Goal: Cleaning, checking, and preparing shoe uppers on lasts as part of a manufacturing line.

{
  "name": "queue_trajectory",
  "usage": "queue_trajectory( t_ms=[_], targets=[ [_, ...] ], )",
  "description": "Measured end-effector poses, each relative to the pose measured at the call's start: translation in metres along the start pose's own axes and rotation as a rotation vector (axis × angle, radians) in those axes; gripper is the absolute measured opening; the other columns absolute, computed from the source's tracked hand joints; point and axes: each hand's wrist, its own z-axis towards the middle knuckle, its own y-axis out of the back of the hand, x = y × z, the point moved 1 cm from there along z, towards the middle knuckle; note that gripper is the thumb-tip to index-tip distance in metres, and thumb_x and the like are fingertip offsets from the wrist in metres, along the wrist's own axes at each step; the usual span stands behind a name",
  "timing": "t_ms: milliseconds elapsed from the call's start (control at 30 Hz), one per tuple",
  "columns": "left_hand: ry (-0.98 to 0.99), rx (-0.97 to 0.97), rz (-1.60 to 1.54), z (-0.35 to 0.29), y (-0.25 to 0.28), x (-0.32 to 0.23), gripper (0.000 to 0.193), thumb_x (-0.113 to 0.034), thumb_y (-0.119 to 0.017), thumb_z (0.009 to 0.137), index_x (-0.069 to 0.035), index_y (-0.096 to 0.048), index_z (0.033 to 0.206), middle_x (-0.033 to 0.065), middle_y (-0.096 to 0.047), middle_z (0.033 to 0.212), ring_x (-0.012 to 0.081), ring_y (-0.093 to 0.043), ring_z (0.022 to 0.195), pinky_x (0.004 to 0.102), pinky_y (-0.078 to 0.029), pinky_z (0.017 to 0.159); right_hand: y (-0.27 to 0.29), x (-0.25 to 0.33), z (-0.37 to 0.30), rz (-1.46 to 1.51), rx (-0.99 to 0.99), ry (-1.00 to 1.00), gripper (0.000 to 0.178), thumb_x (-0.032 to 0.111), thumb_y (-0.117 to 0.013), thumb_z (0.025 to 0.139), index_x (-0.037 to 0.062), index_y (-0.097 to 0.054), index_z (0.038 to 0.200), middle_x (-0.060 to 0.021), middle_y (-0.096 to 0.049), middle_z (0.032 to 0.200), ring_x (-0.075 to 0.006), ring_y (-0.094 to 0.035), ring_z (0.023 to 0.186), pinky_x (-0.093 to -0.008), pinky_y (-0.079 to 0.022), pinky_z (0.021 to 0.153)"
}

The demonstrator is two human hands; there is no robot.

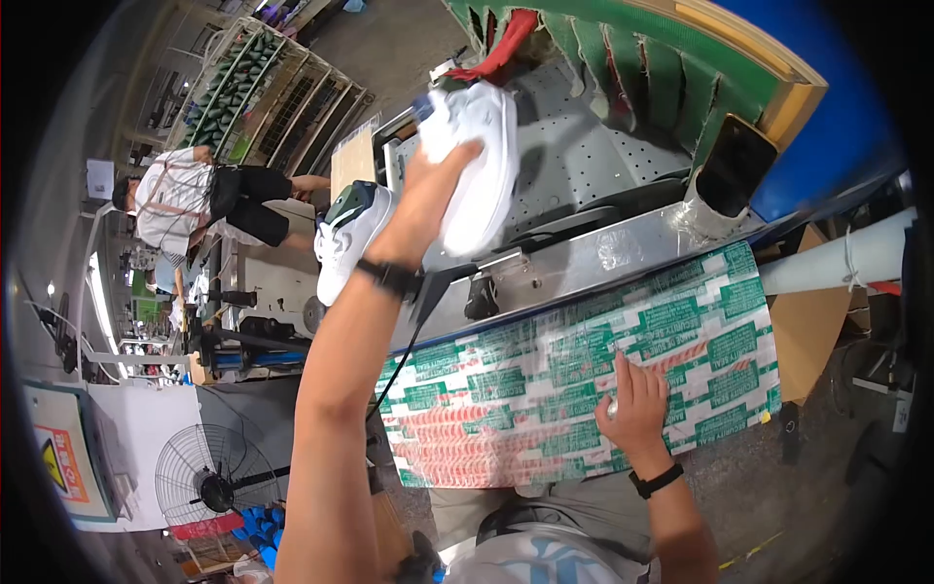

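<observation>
My left hand reaches far forward and grips a white sneaker by its side, above the front of a perforated metal bed. The sneaker is slightly blurred. Beside my left wrist stands a second sneaker, white with a dark green collar. My right hand is over a board wrapped in green, white and red printed tape. Its fingers are stretched out and the thumb is apart; a small pale spot shows by the thumb, too small to name.
A green strip curtain with a red strap hangs over the bed. A phone leans at the right. A cable runs by my left forearm. At left are a fan, a co-worker and a shoe rack.
</observation>
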Motion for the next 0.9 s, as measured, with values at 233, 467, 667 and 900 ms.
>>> queue_trajectory(
  t_ms=[233, 467, 667, 900],
  targets=[
    [-0.118, -0.253, 0.502, -0.307, 0.031, 0.037, 0.086, -0.023, -0.098, 0.082, 0.0, -0.051, 0.151, 0.0146, -0.07, 0.134, 0.0253, -0.068, 0.121, 0.0407, -0.055, 0.105, -0.008, -0.003, -0.013, 0.022, -0.027, 0.012, 0.08, 0.017, -0.074, 0.083, -0.0031, -0.056, 0.159, -0.0163, -0.068, 0.133, -0.0361, -0.063, 0.119, -0.0526, -0.048, 0.11],
    [0.08, -0.573, 0.413, -0.452, -0.012, 0.2, 0.081, -0.014, -0.091, 0.088, 0.002, -0.047, 0.153, 0.016, -0.067, 0.133, 0.0301, -0.067, 0.123, 0.0444, -0.054, 0.106, -0.012, -0.002, -0.016, -0.038, -0.019, 0.064, 0.084, 0.02, -0.076, 0.085, -0.0034, -0.051, 0.163, -0.018, -0.066, 0.135, -0.0379, -0.061, 0.121, -0.0555, -0.046, 0.112],
    [0.172, -0.278, 0.704, -0.462, 0.032, 0.166, 0.043, -0.024, -0.079, 0.103, 0.003, -0.067, 0.133, 0.0246, -0.078, 0.11, 0.0462, -0.075, 0.101, 0.0479, -0.059, 0.091, -0.012, -0.014, -0.012, -0.128, 0.058, 0.074, 0.084, 0.029, -0.076, 0.091, -0.0061, -0.05, 0.162, -0.0214, -0.065, 0.135, -0.0416, -0.061, 0.124, -0.0562, -0.047, 0.11],
    [0.27, -0.014, -0.206, -0.487, 0.059, 0.154, 0.028, -0.026, -0.068, 0.114, 0.001, -0.075, 0.114, 0.007, -0.081, 0.093, 0.0256, -0.078, 0.087, 0.0399, -0.058, 0.078, 0.014, 0.053, -0.071, 0.45, 0.244, -0.294, 0.075, 0.028, -0.08, 0.093, -0.0044, -0.058, 0.157, -0.0175, -0.07, 0.117, -0.035, -0.069, 0.105, -0.0476, -0.056, 0.094]
  ],
)
